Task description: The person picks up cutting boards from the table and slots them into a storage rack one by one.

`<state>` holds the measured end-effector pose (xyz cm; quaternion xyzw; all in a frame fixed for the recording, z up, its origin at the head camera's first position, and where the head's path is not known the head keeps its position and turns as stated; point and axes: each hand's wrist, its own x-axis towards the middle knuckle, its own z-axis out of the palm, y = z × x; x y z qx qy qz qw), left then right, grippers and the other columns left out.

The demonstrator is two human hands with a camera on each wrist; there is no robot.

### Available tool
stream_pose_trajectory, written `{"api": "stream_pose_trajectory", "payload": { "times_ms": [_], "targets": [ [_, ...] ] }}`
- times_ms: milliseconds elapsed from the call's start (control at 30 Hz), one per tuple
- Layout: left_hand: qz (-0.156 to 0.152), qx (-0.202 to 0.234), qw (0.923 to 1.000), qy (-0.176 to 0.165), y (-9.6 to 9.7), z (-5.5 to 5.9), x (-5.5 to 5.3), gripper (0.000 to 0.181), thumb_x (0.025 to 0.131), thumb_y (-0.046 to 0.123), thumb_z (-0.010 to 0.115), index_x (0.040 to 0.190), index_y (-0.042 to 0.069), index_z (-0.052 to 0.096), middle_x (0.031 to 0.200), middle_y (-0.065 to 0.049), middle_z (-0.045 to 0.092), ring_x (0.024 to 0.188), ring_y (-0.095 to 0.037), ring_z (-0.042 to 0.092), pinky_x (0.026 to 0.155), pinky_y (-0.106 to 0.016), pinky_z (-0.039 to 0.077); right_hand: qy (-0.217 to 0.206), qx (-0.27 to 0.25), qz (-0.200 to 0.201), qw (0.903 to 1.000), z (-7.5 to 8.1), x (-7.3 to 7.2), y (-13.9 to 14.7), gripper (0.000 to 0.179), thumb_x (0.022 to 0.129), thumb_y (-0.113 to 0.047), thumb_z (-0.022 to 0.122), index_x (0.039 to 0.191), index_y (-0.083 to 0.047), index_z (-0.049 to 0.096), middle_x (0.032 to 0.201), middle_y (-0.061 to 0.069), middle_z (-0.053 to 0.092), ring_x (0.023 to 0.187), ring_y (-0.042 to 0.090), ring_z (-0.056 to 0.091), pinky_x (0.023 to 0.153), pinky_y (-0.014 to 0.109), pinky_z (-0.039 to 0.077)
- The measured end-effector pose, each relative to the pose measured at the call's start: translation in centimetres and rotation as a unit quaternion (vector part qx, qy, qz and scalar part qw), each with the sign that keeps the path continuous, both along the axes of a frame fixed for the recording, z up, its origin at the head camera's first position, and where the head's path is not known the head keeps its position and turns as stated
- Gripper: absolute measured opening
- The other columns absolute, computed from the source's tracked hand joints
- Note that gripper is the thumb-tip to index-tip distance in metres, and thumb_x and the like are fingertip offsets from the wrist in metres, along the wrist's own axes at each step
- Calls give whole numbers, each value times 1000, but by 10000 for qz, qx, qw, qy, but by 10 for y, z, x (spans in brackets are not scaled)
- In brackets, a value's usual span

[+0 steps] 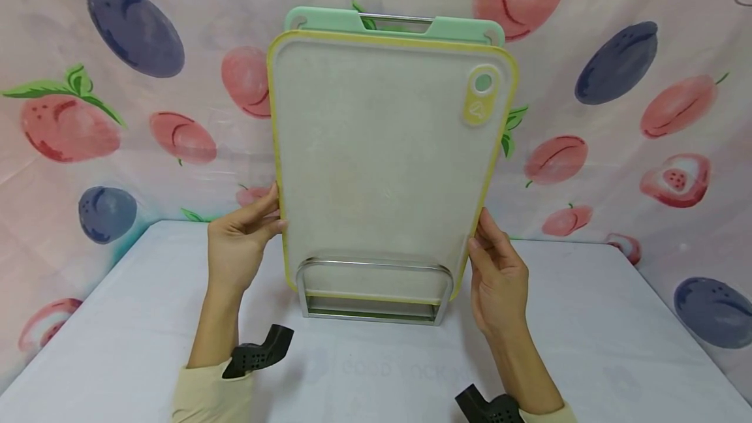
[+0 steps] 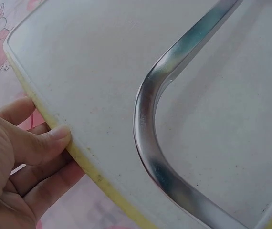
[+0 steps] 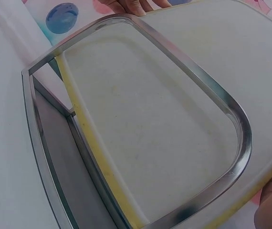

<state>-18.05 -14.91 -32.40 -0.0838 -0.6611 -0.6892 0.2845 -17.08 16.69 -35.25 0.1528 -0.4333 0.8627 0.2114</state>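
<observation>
A white cutting board [image 1: 376, 149] with a yellow rim stands upright inside the front loop of a metal rack [image 1: 376, 263]. My left hand [image 1: 241, 240] pinches the board's left edge low down, with its thumb [image 2: 59, 132] on the front face and the other fingers behind. On the opposite edge, my right hand [image 1: 499, 276] grips the rim between thumb and fingers. In the right wrist view, a gap shows between the board's yellow bottom edge [image 3: 95, 152] and the rack's base. Behind it a light green board [image 1: 470, 29] sticks out at the top.
The rack stands on a table with a white cover [image 1: 364, 371]. A fruit-patterned cloth [image 1: 617, 201] hangs behind the table. Black wrist cameras sit on the left wrist [image 1: 258, 352] and the right wrist [image 1: 490, 408].
</observation>
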Motion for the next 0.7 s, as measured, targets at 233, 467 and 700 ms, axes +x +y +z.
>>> {"api": "stream_pose_trajectory", "payload": {
  "times_ms": [233, 467, 700],
  "targets": [
    [-16, -119, 9999, -95, -2, -1, -1, 49, 75, -20, 70, 117, 4, 67, 101, -1, 72, 85, -13, 69, 75, -24, 56, -8, 38, -22, 10000, 0, 0, -1, 48, 91, 20, 46, 136, 4, 49, 122, 13, 57, 113, 22, 51, 95, 24, 45],
    [-98, -176, 9996, -190, -4, -1, -1, 49, 76, -18, 70, 120, 4, 66, 101, 1, 71, 85, -12, 69, 77, -24, 56, 90, 94, -64, 9999, 0, -1, -1, 48, 91, 20, 46, 136, 4, 48, 122, 12, 57, 113, 22, 52, 95, 24, 45],
    [-151, -120, 9998, -36, -3, -1, -1, 48, 77, -18, 69, 119, 3, 66, 97, 2, 72, 83, -12, 69, 75, -23, 56, 103, 229, -165, 9995, 0, -1, 1, 45, 91, 20, 47, 133, 6, 51, 120, 12, 60, 111, 22, 55, 95, 27, 47]
  ]
}}
